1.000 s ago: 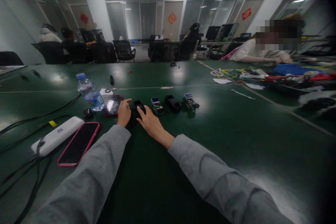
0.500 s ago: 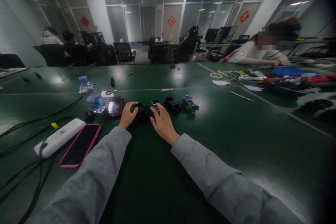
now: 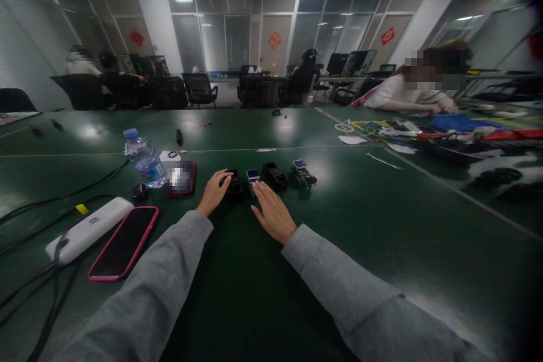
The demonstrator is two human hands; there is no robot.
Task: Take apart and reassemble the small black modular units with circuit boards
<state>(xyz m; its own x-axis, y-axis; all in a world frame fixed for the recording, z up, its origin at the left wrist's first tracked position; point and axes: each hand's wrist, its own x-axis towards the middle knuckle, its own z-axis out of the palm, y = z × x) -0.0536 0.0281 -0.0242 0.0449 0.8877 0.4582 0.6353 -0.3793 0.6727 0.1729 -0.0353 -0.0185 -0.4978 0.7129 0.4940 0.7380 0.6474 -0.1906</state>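
Observation:
On the green table, my left hand [image 3: 213, 191] is at the left side of a small black plastic case [image 3: 234, 185]. Its thumb and fingertips are closed on the near edge. My right hand [image 3: 274, 209] lies with fingers stretched out, the tips over the lower end of a small circuit board with a screen [image 3: 253, 175], hiding part of it. To the right stands a second black case [image 3: 275, 175] with openings in its face. Beyond that lies another circuit board with a screen [image 3: 304, 174], its green parts exposed.
On the left are a water bottle [image 3: 146, 163], a pink-edged phone [image 3: 125, 243], a white power bank [image 3: 91, 229] and black cables [image 3: 55, 305]. A wrench [image 3: 384, 162] and a heap of cables [image 3: 466, 133] lie to the right, where another person [image 3: 394, 93] leans on the table.
The left black case has shifted slightly right with my left hand, closer to the circuit board. My right hand has drawn back a little, uncovering more of the board's screen.

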